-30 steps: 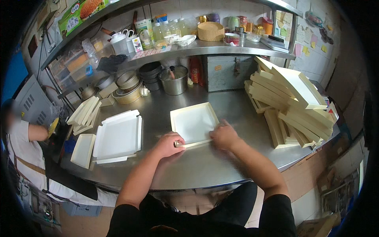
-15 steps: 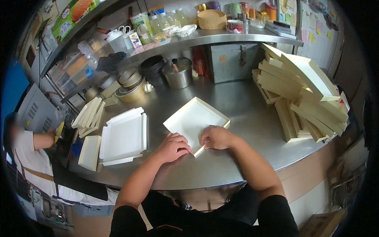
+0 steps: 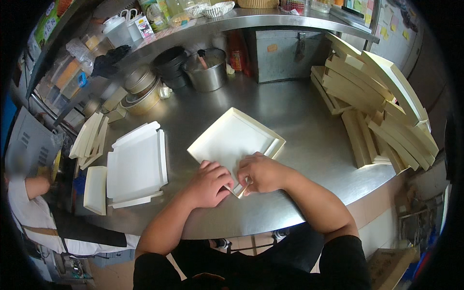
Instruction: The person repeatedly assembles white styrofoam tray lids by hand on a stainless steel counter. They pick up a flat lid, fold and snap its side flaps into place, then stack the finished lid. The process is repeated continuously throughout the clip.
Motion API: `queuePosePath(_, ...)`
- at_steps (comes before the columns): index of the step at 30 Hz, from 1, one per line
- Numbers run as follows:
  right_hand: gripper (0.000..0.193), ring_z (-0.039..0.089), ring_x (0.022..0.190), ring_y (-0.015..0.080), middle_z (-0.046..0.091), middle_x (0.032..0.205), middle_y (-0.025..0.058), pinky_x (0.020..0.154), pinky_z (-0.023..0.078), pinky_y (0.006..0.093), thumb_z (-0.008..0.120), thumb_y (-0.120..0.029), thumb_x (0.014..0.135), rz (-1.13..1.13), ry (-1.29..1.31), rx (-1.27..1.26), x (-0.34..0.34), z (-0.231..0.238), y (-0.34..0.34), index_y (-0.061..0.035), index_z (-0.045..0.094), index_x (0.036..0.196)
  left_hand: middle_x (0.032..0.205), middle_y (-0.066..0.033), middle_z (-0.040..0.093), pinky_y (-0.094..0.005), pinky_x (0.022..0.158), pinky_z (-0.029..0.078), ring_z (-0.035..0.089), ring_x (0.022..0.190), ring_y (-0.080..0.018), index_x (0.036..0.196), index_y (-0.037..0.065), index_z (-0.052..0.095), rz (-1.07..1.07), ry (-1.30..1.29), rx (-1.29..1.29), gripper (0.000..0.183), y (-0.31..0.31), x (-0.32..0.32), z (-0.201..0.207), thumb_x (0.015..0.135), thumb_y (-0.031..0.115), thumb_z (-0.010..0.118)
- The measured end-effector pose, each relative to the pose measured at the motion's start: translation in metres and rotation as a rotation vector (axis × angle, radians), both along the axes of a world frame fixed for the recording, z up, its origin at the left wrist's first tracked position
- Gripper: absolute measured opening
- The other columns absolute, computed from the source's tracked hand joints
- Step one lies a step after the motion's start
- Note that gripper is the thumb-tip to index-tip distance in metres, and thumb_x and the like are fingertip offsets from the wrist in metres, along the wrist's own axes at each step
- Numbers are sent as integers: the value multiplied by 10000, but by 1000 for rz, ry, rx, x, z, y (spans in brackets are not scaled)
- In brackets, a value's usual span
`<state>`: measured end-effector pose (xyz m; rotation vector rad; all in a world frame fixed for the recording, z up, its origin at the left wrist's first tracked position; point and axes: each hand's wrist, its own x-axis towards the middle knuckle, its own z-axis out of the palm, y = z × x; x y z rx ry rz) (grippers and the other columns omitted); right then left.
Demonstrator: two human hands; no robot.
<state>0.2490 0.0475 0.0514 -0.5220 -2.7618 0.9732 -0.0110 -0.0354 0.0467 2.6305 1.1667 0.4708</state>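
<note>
A shallow cardboard box, cream outside and white inside, lies open on the metal table, with one corner pointing at me. My left hand grips the near left wall beside that corner, fingers curled over it. On the other side of the corner, my right hand pinches the near right wall between thumb and fingers. Along the right wall a white flap stands slightly off the side. My fingers partly cover the near corner. To the left lies a flat white cardboard sheet with its edge flaps partly raised.
Folded cream boxes are heaped at the right of the steel table. A small box and several upright ones stand at left. Pots and a grey metal case line the back under a shelf. A co-worker stands at left.
The view has shifted, so the table's things sit differently in the picture. My right hand has moved nearer to the box's near corner. A flap by the right wall now shows.
</note>
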Motion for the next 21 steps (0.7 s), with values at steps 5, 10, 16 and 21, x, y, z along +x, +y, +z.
queuePosePath(5, 183, 681, 1046, 297, 716, 974, 33, 991, 488, 465, 913, -172, 788, 51, 103, -91, -4, -9, -7, -126, 744, 844, 1094, -49, 649, -463, 1061, 434, 590, 1122, -302, 1014, 158, 718, -37, -42, -57, 249, -4, -4, -7, 810, 178, 859)
queuePosePath(10, 143, 677, 1018, 294, 728, 947, 28, 1004, 488, 450, 898, -142, 806, 139, 70, -60, -8, -8, -12, -118, 773, 870, 1079, -53, 635, -458, 1046, 450, 594, 1124, -295, 990, 139, 700, -46, -68, -113, 213, -13, -5, -10, 844, 187, 848)
queuePosePath(16, 97, 679, 1032, 293, 728, 928, 35, 1013, 491, 449, 873, -120, 824, 151, 52, -56, -9, -6, -16, -120, 789, 871, 1088, -16, 647, -425, 1050, 452, 600, 1113, -257, 965, 147, 718, -96, -63, -132, 152, -15, -5, -11, 876, 163, 840)
queuePosePath(21, 93, 675, 1071, 306, 712, 960, 57, 993, 517, 467, 841, -123, 843, 171, 135, -87, -9, -8, -14, -127, 793, 921, 1029, 3, 667, -420, 1061, 450, 608, 1082, -240, 947, 167, 730, -138, -139, -141, 140, -14, -6, -8, 881, 182, 852)
